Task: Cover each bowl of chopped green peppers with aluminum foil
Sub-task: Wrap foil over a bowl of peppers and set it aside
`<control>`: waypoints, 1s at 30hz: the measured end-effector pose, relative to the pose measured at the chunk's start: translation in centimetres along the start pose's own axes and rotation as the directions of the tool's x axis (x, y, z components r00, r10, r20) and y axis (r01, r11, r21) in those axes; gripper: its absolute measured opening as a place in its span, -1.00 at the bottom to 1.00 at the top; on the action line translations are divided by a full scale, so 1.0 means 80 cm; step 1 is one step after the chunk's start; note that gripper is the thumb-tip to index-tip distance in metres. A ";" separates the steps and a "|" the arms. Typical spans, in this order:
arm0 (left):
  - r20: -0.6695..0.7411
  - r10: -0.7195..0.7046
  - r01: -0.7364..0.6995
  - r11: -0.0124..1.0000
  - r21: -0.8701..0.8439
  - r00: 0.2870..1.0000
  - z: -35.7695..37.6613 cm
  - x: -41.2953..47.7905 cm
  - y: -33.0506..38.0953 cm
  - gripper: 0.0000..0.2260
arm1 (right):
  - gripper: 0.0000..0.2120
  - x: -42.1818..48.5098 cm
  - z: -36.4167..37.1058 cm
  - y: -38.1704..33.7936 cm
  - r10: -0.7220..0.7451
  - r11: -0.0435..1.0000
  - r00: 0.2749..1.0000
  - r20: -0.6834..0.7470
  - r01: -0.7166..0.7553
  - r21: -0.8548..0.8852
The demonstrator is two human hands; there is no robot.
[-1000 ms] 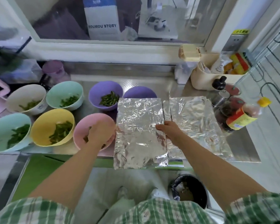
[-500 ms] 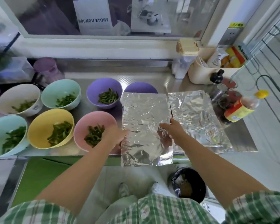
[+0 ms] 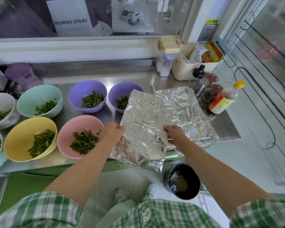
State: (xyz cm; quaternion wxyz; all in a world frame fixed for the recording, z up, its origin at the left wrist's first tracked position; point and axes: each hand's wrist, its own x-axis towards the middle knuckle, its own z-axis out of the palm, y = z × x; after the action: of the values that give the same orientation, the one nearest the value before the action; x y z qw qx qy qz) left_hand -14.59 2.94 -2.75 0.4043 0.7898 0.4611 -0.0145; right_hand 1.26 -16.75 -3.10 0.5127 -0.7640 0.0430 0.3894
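Note:
A crinkled foil sheet [image 3: 143, 119] is lifted off the steel counter [image 3: 132, 79], tilted, its near edge hanging past the counter front. My left hand [image 3: 113, 132] pinches its left edge and my right hand [image 3: 174, 134] pinches its right edge. More foil [image 3: 192, 117] lies flat beneath, to the right. Several open bowls of chopped green peppers stand to the left: a pink bowl [image 3: 67, 129] nearest my left hand, a yellow bowl [image 3: 16, 139], two purple bowls [image 3: 87, 89] [image 3: 115, 94], a mint bowl [image 3: 31, 99] and a white bowl [image 3: 2, 102]. The lifted sheet hides part of the right purple bowl.
Sauce bottles [image 3: 220, 101] and a shaker [image 3: 201, 85] crowd the counter's right end, behind them a cream caddy [image 3: 186, 69] of packets. A purple lidded jar [image 3: 20, 74] stands at back left. A lined bin [image 3: 183, 180] sits on the floor below the counter edge.
My left hand moved from the pink bowl to the foil's left edge. Both hands have lifted the top sheet, tilted it and shifted it rightward, uncovering the second purple bowl.

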 end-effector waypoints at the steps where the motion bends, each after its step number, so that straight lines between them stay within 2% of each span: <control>1: 0.013 0.003 -0.004 1.000 0.021 1.000 -0.002 -0.001 0.002 -0.56 | -0.87 -0.001 -0.002 0.002 0.006 1.000 1.000 0.005 -0.006 0.014; 8: 0.040 0.031 -0.036 0.989 0.145 0.999 -0.006 0.009 0.005 -0.66 | -0.96 -0.013 -0.008 0.014 0.081 0.996 0.986 0.146 -0.084 0.013; 10: 0.045 0.056 -0.063 0.977 0.202 0.997 -0.007 0.010 0.009 -0.68 | -0.86 -0.010 -0.008 0.015 0.047 0.998 0.990 0.130 -0.052 0.037; 12: 0.044 0.071 -0.079 0.972 0.222 0.997 -0.006 0.012 0.012 -0.71 | -0.77 -0.005 -0.005 0.012 -0.003 0.996 0.999 0.052 -0.001 0.084; 15: 0.018 0.068 -0.071 0.976 0.207 0.997 -0.004 0.018 0.010 -0.76 | -0.83 0.001 0.003 0.012 -0.005 0.994 1.000 0.006 0.004 0.110; 18: 0.012 0.062 -0.063 0.982 0.181 0.998 -0.001 0.023 0.012 -0.75 | -0.78 0.004 0.005 0.021 0.028 0.997 0.999 -0.044 -0.025 0.068; 23: 0.036 0.106 -0.111 0.965 0.237 0.994 0.004 0.031 0.016 -0.72 | -0.78 0.001 -0.007 0.025 0.108 0.981 0.993 0.043 -0.113 0.159; 25: -0.019 0.154 -0.144 0.955 0.260 0.988 0.005 0.030 0.020 -0.75 | -0.77 0.000 -0.010 0.024 0.121 0.976 0.990 0.074 -0.132 0.175; 26: -0.098 0.219 -0.185 0.943 0.277 0.971 0.005 0.025 0.023 -0.78 | -0.78 -0.001 -0.010 0.022 0.122 0.976 0.990 0.076 -0.133 0.172; 28: -0.277 0.446 -0.317 0.858 0.405 0.851 0.011 0.007 0.029 -0.80 | -0.80 -0.003 -0.008 0.019 0.114 0.979 0.992 0.053 -0.122 0.165; 29: -0.310 0.541 -0.359 0.797 0.485 0.782 0.020 -0.005 0.031 -0.77 | -0.80 -0.005 -0.005 0.018 0.106 0.980 0.994 0.029 -0.110 0.164; 30: -0.302 0.590 -0.386 0.759 0.525 0.749 0.029 -0.019 0.034 -0.70 | -0.80 -0.007 -0.002 0.018 0.100 0.982 0.995 -0.001 -0.098 0.162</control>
State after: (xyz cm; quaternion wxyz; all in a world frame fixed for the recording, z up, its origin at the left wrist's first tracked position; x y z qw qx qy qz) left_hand -12.66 -0.31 -2.00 0.0904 0.9340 0.2974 0.1760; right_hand 0.31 -17.72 -3.82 0.5529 -0.7185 0.1148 0.4060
